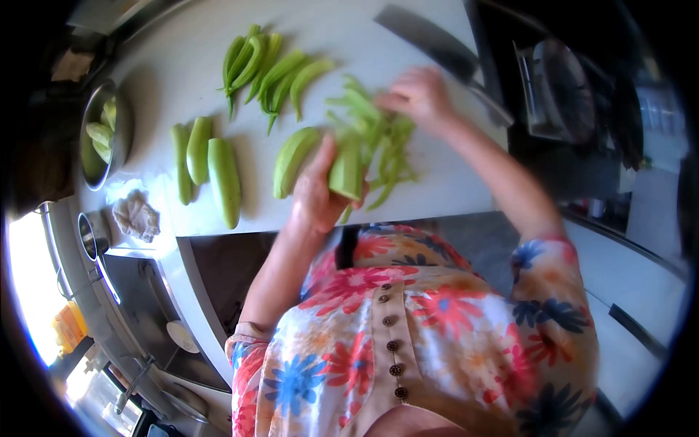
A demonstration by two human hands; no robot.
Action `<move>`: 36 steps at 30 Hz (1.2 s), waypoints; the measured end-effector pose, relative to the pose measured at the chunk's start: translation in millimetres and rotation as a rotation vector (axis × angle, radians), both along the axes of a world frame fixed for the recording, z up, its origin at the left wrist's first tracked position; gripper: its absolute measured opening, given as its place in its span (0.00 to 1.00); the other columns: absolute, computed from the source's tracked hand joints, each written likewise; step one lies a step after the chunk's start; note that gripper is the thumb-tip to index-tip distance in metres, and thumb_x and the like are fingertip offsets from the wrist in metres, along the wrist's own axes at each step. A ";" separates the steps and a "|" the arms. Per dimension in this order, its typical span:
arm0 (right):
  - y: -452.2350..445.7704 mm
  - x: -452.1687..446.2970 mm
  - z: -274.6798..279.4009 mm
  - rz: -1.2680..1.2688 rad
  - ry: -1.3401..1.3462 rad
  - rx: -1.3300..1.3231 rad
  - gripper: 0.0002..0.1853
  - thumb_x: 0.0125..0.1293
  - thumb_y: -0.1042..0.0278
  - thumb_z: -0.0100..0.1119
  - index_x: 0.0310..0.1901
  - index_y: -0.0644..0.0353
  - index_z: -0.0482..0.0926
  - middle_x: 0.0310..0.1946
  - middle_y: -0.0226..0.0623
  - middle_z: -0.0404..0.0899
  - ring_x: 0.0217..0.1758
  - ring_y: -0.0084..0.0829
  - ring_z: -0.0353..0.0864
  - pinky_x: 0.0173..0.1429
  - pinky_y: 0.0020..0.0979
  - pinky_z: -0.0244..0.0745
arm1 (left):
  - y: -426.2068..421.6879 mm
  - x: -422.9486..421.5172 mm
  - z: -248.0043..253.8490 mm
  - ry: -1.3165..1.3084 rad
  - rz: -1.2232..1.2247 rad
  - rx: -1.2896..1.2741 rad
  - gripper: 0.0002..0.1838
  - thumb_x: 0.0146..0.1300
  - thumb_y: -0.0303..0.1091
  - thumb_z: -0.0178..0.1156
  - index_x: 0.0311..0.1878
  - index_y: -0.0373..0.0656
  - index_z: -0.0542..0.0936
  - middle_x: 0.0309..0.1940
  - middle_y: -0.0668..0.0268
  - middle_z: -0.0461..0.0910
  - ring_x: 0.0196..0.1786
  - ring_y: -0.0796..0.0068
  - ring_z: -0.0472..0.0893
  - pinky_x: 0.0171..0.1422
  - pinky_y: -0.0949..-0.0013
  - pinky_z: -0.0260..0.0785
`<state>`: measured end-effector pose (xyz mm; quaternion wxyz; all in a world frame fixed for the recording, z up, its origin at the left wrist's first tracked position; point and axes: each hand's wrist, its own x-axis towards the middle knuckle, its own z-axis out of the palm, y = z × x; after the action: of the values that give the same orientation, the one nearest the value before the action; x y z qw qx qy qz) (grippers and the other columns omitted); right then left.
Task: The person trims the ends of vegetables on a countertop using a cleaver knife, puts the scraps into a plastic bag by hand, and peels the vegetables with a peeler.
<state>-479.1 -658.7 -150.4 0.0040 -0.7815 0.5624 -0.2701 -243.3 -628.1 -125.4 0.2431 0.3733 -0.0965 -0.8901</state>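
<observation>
My left hand (317, 193) is wrapped round a pale green zucchini piece (346, 171), its cut end facing me. Just left of that hand, a zucchini half (294, 162) lies on the white worktop (269, 207). Green peelings (389, 153) are heaped beyond and to the right of the held piece. Over the heap's far right edge is my right hand (422, 98), slightly blurred, with its fingers pinched together. What they hold, if anything, I cannot make out. Three pale zucchini (224, 182) lie side by side farther left.
Long green peppers (280, 76) lie in a bunch at the back. A large knife (429, 44) rests at the far right edge. On the left are a metal bowl (122, 138) with green pieces inside, a crumpled cloth (136, 216) and a small pot (93, 234).
</observation>
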 end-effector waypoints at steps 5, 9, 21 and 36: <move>27.2 30.4 25.2 0.048 -0.064 0.006 0.23 0.52 0.40 0.61 0.12 0.50 0.73 0.13 0.22 0.68 0.24 0.26 0.67 0.38 0.31 0.54 | -11.7 -5.7 -6.5 0.007 0.097 0.023 0.24 0.68 0.55 0.44 0.52 0.43 0.71 0.31 0.58 0.76 0.28 0.63 0.76 0.23 0.65 0.66; 37.2 51.4 37.6 0.136 -0.099 -0.017 0.23 0.50 0.40 0.62 0.12 0.49 0.72 0.13 0.21 0.66 0.24 0.24 0.66 0.39 0.29 0.54 | -15.7 -14.4 -5.9 -0.027 0.159 -0.013 0.20 0.69 0.49 0.46 0.51 0.43 0.72 0.40 0.63 0.78 0.39 0.68 0.78 0.34 0.64 0.70; 20.9 43.9 26.1 0.192 -0.069 -0.005 0.23 0.49 0.40 0.62 0.11 0.48 0.72 0.12 0.19 0.68 0.24 0.24 0.67 0.40 0.29 0.54 | -4.9 -24.3 -7.8 -0.062 0.124 0.000 0.16 0.69 0.47 0.46 0.45 0.45 0.73 0.32 0.62 0.76 0.29 0.68 0.76 0.26 0.64 0.65; 27.4 34.5 27.4 0.071 -0.118 0.046 0.22 0.50 0.42 0.63 0.13 0.50 0.75 0.13 0.20 0.68 0.24 0.23 0.68 0.39 0.30 0.54 | -17.9 -5.9 -15.9 0.063 0.029 -0.058 0.24 0.69 0.52 0.45 0.54 0.41 0.72 0.35 0.62 0.78 0.32 0.70 0.76 0.29 0.69 0.66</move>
<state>-444.5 -631.3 -123.1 0.0649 -0.7834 0.5391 -0.3026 -249.2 -646.0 -141.3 0.2694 0.3394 -0.1090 -0.8946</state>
